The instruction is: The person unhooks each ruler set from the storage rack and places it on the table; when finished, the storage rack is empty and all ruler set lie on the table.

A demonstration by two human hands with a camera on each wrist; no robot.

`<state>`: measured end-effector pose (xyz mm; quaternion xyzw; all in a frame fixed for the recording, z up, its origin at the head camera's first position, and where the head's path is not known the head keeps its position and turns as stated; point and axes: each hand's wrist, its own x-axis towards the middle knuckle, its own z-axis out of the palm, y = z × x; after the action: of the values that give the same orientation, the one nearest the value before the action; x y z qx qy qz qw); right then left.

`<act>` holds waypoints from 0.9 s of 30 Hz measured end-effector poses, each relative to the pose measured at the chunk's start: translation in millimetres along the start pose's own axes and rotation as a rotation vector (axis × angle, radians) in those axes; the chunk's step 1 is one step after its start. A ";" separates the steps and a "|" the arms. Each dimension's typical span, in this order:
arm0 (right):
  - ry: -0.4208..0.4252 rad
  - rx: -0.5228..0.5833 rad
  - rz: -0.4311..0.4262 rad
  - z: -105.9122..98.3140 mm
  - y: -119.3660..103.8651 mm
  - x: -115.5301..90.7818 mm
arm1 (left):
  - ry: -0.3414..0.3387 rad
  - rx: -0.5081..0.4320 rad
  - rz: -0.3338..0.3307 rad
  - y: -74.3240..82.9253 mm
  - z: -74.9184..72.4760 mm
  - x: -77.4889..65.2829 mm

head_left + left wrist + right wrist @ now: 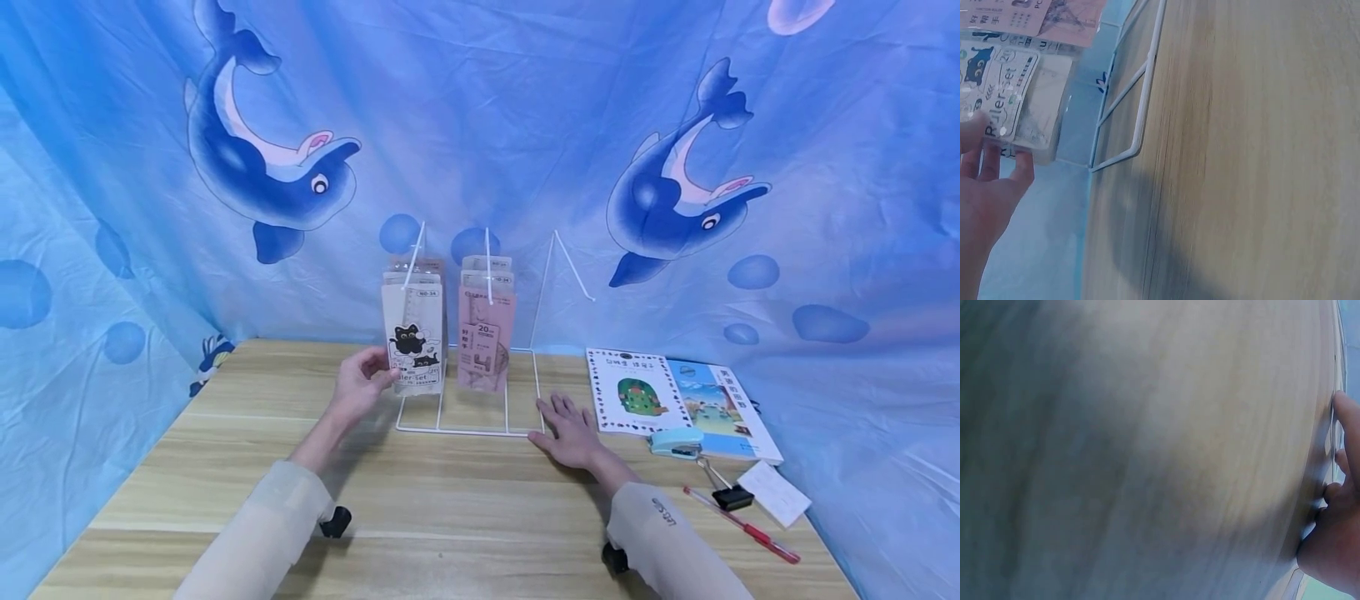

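Observation:
A white wire display rack (pixel 472 432) stands on the table, with three prongs slanting toward me. On its left prong hangs a white ruler set pack (pixel 414 310) printed with black cats, in front of other packs. My left hand (pixel 357 385) pinches this pack's lower left edge, thumb in front and fingers behind; the left wrist view shows the ruler set (pixel 1007 103) in the fingers too. Pink ruler packs (pixel 487 312) hang on the middle prong. The right prong holds nothing. My right hand (pixel 572 435) rests on the table, fingers spread, at the rack base's right front corner.
Right of the rack lie a white booklet (pixel 637 392) and a blue-covered book (pixel 716 408). Nearer are a light blue stapler (pixel 675 442), a black binder clip (pixel 732 497), a white paper pad (pixel 776 493) and a red pen (pixel 742 525). A dolphin-print curtain (pixel 480 108) hangs behind.

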<state>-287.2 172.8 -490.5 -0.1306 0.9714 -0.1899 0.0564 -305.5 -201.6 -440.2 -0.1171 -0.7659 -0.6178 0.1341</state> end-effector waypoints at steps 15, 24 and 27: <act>0.006 0.001 -0.006 0.9 0.4 -1.2 | -0.144 -0.033 0.012 13.6 -16.4 -15.1; 0.005 0.001 -0.011 0.3 0.0 -1.6 | -0.233 -0.069 0.043 18.8 -28.3 -18.9; -0.001 -0.004 -0.009 0.7 0.4 -1.1 | -0.251 -0.050 0.030 13.3 -41.0 -19.3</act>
<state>-286.1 173.2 -491.2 -0.1352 0.9712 -0.1881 0.0559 -280.4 -239.2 -426.5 -0.2081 -0.7593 -0.6151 0.0436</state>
